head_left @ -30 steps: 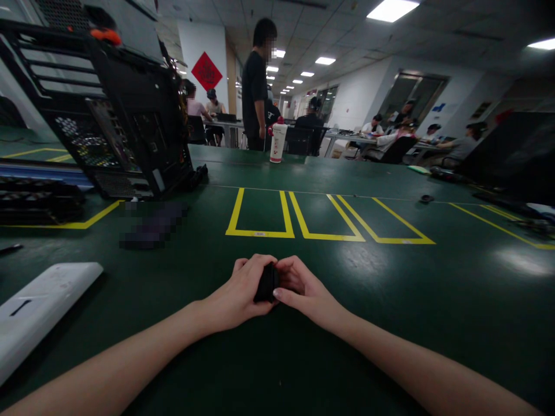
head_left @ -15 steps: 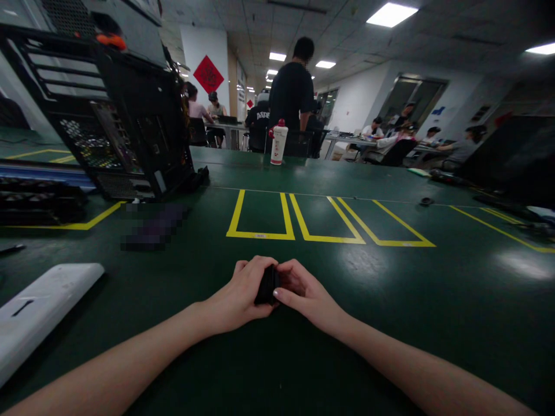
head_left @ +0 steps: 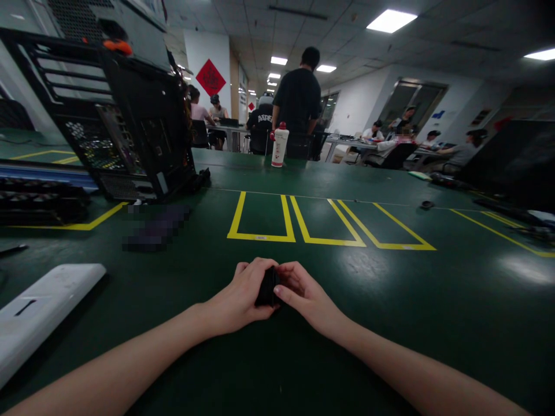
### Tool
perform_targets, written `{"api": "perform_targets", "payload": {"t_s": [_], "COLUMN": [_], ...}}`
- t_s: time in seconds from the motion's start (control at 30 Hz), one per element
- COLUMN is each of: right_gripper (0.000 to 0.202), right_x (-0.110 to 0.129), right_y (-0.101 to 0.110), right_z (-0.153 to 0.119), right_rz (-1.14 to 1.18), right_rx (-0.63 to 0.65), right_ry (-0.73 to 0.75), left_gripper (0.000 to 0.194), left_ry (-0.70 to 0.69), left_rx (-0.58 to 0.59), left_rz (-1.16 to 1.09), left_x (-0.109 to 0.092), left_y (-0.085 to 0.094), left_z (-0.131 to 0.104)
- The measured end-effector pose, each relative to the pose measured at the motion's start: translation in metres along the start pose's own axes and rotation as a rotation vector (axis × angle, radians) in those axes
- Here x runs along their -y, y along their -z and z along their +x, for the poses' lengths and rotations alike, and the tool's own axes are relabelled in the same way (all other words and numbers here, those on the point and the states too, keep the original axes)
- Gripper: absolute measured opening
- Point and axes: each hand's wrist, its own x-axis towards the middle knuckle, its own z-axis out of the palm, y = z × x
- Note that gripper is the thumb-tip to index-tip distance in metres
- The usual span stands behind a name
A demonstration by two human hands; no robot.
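Observation:
A small black block-like object [head_left: 266,289] is held low over the green table [head_left: 199,370], in front of me; its exact kind cannot be made out. My left hand [head_left: 243,297] wraps round its left side, thumb below and fingers over the top. From the other side my right hand [head_left: 306,294] closes on its right edge, thumb in front and fingers curled behind. Much of the object is hidden by both hands. Whether it rests on the tabletop I cannot tell.
Yellow tape outlines [head_left: 261,237] mark the table beyond my hands. At left stand an open computer case [head_left: 134,133] and a white panel-like object [head_left: 47,306]. A white cup [head_left: 280,149] with a red lid is farther back. Several people are in the background.
The view has tilted very slightly, so the scene sits a little lower. Both hands keep the same hold on the black object.

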Motion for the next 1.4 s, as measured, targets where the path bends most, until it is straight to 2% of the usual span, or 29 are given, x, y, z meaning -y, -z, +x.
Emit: {"api": "perform_targets", "payload": {"t_s": [0.2,0.37,0.53,0.73,0.9,1.1,1.27,1.4], "right_gripper": [0.029,0.019,0.026,0.035,0.024,0.029,0.034,0.021], "right_x": [-0.0015,0.0006,0.0009,-0.0039,-0.0032,-0.0013,-0.0018,-0.0021], "right_y": [0.0017,-0.0004,0.0004,0.0040,0.0018,0.0029,0.0039,0.0018], "right_z": [-0.0007,0.0003,0.0020,0.0010,0.0006,0.0016,-0.0004,-0.0002], "right_rz": [0.057,0.061,0.012,0.051,0.055,0.034,0.036,0.068], "right_rx": [0.052,0.015,0.007,0.073,0.046,0.052,0.067,0.044], "right_ry": [0.055,0.021,-0.011,0.075,0.047,0.017,0.055,0.016], "left_gripper": [0.052,0.051,0.052,0.051,0.050,0.052,0.054,0.052], "left_ry": [-0.010,-0.011,0.001,0.000,-0.006,-0.006,0.004,-0.007], "left_rx": [0.005,-0.001,-0.003,0.014,-0.004,0.003,0.006,-0.009], "left_rz": [0.004,-0.006,-0.008,-0.002,0.004,-0.013,-0.009,0.001], "left_x": [-0.0006,0.0000,0.0000,-0.0007,0.0008,0.0011,0.0006,0.0004], "left_y": [0.0010,0.0008,0.0005,0.0012,0.0000,-0.0004,0.0000,-0.0003], "left_z": [0.0011,0.0008,0.0013,0.0016,0.0013,0.0013,0.0012,0.0017]}}
